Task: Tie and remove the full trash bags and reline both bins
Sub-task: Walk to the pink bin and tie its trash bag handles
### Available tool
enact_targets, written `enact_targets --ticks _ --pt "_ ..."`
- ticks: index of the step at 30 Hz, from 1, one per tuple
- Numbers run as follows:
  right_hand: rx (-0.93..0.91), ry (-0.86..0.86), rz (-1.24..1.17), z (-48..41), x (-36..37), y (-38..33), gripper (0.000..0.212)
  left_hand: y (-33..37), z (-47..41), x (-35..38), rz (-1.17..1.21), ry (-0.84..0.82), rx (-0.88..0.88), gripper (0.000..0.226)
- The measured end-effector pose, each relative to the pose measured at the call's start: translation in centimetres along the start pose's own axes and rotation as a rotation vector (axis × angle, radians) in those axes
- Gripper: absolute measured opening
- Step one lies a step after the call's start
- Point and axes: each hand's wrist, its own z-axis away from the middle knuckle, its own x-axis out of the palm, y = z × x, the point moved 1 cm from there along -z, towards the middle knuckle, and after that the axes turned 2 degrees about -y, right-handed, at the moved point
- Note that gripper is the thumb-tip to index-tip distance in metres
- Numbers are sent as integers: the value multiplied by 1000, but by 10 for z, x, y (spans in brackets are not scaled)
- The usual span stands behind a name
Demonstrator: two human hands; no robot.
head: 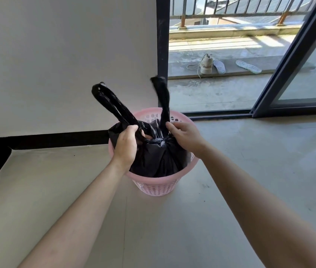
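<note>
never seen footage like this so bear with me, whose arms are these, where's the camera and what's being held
There is no machine here. The single picture comes from a camera worn on a person's head, looking forward and down, so the two bare arms are the wearer's own. On the floor stands a pink perforated bin with a black trash bag inside. The left hand grips the left bag handle; the right hand pinches the right bag handle. Both handles stick upward, apparently mid-tying. Beyond the open sliding door, a shoe lies on the balcony.
</note>
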Motion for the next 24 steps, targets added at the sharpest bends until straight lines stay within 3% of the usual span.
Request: enact_targets --ticks 2,5,9,11,14,18,24 --pt "-1 45 -84 1 0 -3 28 2 -3 -1 -101 -9 -13 40" --pt "-64 181 -35 -1 4 -7 25 3 -9 1 -470 21 32 40" --pt "-95 191 -103 7 9 -23 27 7 -7 1 -884 277 331 29" --pt "-84 194 -7 10 13 -20 38 13 -7 -1 -819 320 507 19" --pt "-37 148 -38 12 20 -15 21 25 -3 1 -589 166 692 26" --pt "-38 108 -17 8 28 -14 18 33 7 11 -121 -138 415 20" --pt "43 209 -136 10 26 -5 24 13 -8 6 -119 -94 -54 25"
